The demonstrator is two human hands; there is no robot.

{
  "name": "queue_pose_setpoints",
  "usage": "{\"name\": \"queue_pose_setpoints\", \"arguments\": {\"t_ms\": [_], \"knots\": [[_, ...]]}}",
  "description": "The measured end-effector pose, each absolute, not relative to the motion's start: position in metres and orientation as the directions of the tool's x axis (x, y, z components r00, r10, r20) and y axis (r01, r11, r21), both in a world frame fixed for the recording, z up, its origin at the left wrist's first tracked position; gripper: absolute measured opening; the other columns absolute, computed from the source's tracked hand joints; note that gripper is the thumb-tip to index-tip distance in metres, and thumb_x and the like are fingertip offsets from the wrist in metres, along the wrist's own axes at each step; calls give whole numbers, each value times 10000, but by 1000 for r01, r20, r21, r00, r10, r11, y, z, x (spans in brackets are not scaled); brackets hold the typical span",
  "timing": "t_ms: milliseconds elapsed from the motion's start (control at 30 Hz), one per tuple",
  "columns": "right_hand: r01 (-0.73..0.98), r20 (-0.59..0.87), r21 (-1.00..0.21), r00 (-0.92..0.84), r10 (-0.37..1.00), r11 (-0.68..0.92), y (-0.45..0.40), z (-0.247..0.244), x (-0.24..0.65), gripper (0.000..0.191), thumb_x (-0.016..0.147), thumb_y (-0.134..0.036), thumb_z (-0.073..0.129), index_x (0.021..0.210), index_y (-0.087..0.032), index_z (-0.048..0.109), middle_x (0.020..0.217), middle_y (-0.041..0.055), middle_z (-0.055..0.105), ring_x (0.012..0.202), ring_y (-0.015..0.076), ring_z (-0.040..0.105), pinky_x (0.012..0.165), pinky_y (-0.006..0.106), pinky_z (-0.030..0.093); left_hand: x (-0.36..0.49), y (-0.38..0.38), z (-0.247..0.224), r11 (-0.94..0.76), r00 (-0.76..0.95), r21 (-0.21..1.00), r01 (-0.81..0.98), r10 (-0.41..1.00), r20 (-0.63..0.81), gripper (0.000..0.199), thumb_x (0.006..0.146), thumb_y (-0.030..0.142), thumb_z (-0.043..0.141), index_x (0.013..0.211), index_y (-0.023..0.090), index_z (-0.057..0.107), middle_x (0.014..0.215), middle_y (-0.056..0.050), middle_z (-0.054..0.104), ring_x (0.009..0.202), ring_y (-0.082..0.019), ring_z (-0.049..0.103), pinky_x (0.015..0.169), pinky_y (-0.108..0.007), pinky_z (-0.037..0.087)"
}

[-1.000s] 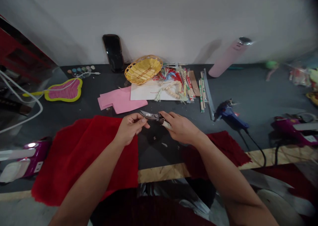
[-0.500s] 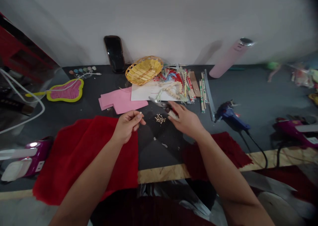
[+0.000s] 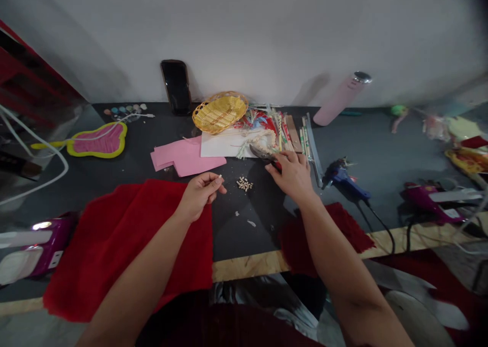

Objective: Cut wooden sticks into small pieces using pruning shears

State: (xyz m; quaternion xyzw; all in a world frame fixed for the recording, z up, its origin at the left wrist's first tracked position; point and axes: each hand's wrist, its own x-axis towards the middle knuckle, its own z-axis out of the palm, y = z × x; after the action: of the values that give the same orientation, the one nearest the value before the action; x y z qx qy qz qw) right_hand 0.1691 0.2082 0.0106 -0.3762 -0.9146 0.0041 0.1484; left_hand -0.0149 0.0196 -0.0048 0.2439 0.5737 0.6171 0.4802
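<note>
My left hand (image 3: 199, 196) pinches a tiny white stick piece (image 3: 220, 176) between thumb and finger. A small heap of pale cut pieces (image 3: 244, 183) lies on the dark tabletop (image 3: 236, 240) between my hands. My right hand (image 3: 290, 175) grips red-handled pruning shears (image 3: 264, 155), their metal blades pointing left and reaching over the edge of a white paper sheet (image 3: 223, 146). A beaded, braided craft strip (image 3: 262, 140) lies on that sheet, close to the blades. The shears' handles are mostly hidden in my fingers.
Pink paper (image 3: 185, 156) and a woven yellow basket (image 3: 220, 113) sit beyond my left hand. Bundled sticks (image 3: 290, 133) stand near a blue glue gun (image 3: 343, 180). Red fabric (image 3: 125, 245) lies under my left forearm. A phone (image 3: 177, 87) leans on the wall.
My right hand has carried the shears farther away and toward the white sheet. My left hand still pinches the small piece, and the heap of cut pieces stays in place.
</note>
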Motion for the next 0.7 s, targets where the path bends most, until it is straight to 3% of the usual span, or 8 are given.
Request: {"name": "queue_pose_setpoints", "arguments": {"t_ms": [133, 233, 333, 567, 700], "knots": [[545, 238, -161, -788, 568, 823, 222, 37, 119, 338, 922, -300, 377, 1159, -199, 596, 1132, 111, 609, 1092, 274, 498, 932, 453, 377, -15, 20, -3, 117, -413, 947, -299, 879, -239, 273, 761, 383, 676, 843, 132, 606, 678, -31, 668, 387, -13, 373, 391, -162, 229], [635, 80, -167, -753, 653, 754, 244, 40, 70, 328, 918, -256, 364, 1095, -201, 636, 1126, 85, 632, 1072, 238, 517, 904, 374, 400, -15, 20, -4, 112, -412, 949, -296, 881, -232, 278, 776, 395, 659, 851, 132, 605, 686, -34, 674, 389, -14, 377, 397, -160, 229], [688, 34, -147, -714, 699, 710, 266, 28, 32, 324, 912, -256, 380, 1070, -181, 653, 1109, 102, 645, 1035, 232, 542, 838, 338, 427, -15, 20, -5, 103, -408, 949, -297, 885, -223, 287, 783, 405, 647, 857, 132, 601, 688, -39, 676, 393, -20, 373, 400, -165, 229], [769, 2, -87, -635, 772, 633, 288, 8, 1, 302, 847, -217, 487, 1080, -123, 655, 1079, 183, 645, 1010, 270, 583, 800, 361, 449, -14, 21, -1, 120, -406, 940, -318, 879, -250, 282, 776, 399, 644, 837, 131, 580, 669, -33, 665, 405, -26, 364, 410, -170, 255], [743, 55, -89, -661, 748, 663, 277, 18, 5, 302, 877, -247, 456, 1099, -151, 637, 1136, 159, 629, 1064, 262, 557, 801, 326, 442, -15, 21, 5, 141, -406, 937, -320, 873, -269, 283, 759, 403, 648, 823, 135, 582, 656, -24, 661, 403, -25, 360, 412, -173, 259]]}}
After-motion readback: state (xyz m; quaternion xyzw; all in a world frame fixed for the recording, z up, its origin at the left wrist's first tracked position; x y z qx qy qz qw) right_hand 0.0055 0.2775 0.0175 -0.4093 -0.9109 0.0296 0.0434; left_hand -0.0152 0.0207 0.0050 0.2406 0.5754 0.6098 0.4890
